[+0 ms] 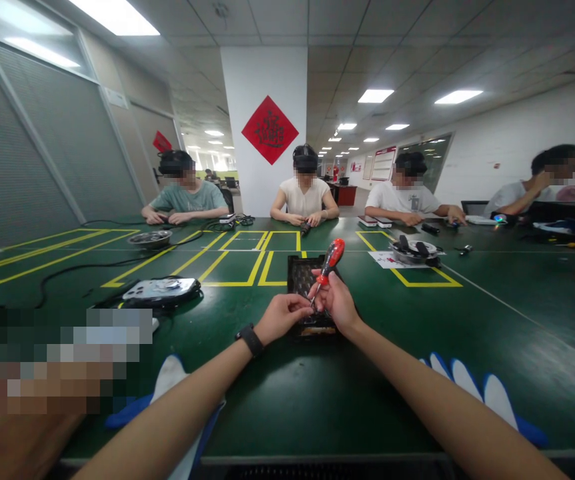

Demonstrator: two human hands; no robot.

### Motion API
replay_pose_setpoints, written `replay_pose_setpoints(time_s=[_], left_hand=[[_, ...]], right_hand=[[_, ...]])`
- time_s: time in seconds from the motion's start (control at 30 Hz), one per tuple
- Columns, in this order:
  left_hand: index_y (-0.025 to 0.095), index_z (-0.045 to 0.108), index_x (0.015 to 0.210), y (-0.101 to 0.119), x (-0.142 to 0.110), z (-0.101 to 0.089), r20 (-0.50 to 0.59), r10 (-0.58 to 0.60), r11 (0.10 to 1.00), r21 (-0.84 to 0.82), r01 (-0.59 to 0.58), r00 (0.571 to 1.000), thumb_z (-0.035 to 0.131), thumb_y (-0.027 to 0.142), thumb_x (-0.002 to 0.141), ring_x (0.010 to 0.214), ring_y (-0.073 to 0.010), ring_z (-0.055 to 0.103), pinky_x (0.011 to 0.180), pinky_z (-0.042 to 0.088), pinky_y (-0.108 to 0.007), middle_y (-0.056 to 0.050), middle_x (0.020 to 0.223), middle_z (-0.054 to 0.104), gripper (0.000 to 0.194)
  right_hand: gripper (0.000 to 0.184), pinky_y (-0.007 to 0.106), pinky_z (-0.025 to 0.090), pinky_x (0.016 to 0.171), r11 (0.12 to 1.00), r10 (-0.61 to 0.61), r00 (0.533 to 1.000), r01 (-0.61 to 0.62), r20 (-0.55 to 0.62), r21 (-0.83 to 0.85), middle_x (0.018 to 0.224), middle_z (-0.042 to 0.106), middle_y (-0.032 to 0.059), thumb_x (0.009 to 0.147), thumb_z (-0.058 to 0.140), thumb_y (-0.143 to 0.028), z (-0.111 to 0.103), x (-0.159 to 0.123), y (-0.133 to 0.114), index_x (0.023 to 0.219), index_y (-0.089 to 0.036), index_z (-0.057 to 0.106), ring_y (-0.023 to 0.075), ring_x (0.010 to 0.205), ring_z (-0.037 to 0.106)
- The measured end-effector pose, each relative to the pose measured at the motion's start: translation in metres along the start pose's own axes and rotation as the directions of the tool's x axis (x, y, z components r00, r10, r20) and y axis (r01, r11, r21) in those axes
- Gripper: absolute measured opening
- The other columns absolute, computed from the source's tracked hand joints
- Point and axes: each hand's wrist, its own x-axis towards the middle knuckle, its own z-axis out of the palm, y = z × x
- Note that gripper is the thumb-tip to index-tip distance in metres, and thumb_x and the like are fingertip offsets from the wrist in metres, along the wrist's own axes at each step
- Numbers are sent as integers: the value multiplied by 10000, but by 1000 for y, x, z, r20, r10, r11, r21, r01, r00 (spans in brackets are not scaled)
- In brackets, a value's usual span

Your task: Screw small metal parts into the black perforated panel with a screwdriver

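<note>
One red-and-black screwdriver is gripped by the right hand over the black tray at the counter's near middle, while the left hand pinches by its tip, perhaps on a small piece, so work seems underway, unfinished.

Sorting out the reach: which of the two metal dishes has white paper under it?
The right dish, out beyond the right hand, overlaps white paper; the left dish shows none beneath it.
</note>
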Motion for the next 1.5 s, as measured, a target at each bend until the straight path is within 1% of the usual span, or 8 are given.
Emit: replay_pose_setpoints(time_s=[0.17, 0.33, 0.5, 0.77, 0.93, 1.03, 1.23, 1.5], left_hand=[[96, 659, 828, 4, -1, -3, 60, 19, 999, -41, -17, 998, 559, 370, 765, 659, -121, 558, 639, 429, -224, -49, 730, 647, 298], [96, 627, 807, 1, 1, -4, 62, -56, 989, -134, 64, 997, 615, 393, 714, 564, -87, 512, 547, 393, -194, -29, 667, 616, 311], [98, 596, 793, 4, 5, -6, 76, -88, 984, -149, 99, 993, 650, 384, 683, 555, -74, 494, 530, 373, -183, -25, 684, 613, 311], [95, 605, 871, 8, 0, -10, 165, -15, 997, -73, 27, 986, 555, 375, 769, 677, -115, 534, 630, 408, -225, -58, 799, 625, 302], [111, 582, 845, 6, -1, -2, 59, 0, 1000, -17, 0, 998, 568, 392, 755, 585, -80, 466, 558, 365, -192, -6, 693, 576, 295], [116, 576, 822, 5, -1, 1, 31, 2, 1000, -3, -2, 1000, 596, 398, 729, 569, -75, 450, 546, 357, -187, 8, 669, 561, 297], [112, 584, 810, 2, -3, -1, 39, 4, 1000, -17, -3, 999, 591, 380, 734, 597, -87, 486, 582, 388, -204, -15, 715, 595, 279], [113, 608, 883, 6, -3, 0, 64, 10, 1000, -13, -9, 998, 545, 374, 773, 631, -104, 513, 606, 397, -215, -33, 744, 616, 290]], right_hand=[[362, 205, 364, 410, 1000, -8, 1000, 9, -10, 21, 666, 605, 13, 861, 356, -437, 0, 0, 0, 1076, -174, 481, 67, 397, 457], [354, 196, 353, 407, 1000, 2, 1000, -2, -13, -12, 645, 597, 6, 860, 362, -438, 2, 0, -3, 1072, -178, 474, 68, 405, 463], [365, 192, 358, 406, 999, -4, 998, 2, -56, -34, 670, 600, 4, 857, 374, -437, 2, 1, -4, 1114, -190, 454, 65, 414, 464], [367, 193, 344, 403, 999, 25, 1000, -25, -9, -33, 635, 599, 6, 850, 371, -458, 3, -2, -7, 1059, -174, 475, 68, 404, 450], [340, 186, 324, 397, 998, -36, 998, 33, -46, -51, 622, 597, -7, 838, 394, -467, 4, -3, -8, 1020, -188, 464, 66, 399, 435], [326, 184, 323, 395, 998, -48, 997, 45, -57, -51, 621, 597, -9, 838, 396, -460, 4, -2, -8, 1016, -195, 462, 64, 395, 438], [352, 195, 351, 421, 998, -57, 998, 56, -34, -36, 658, 607, 10, 862, 355, -428, 5, -4, -7, 1087, -181, 466, 66, 420, 458], [368, 201, 383, 443, 996, -55, 997, 51, -46, -75, 681, 609, -1, 839, 420, -398, 4, -3, -5, 1143, -192, 448, 64, 431, 456]])
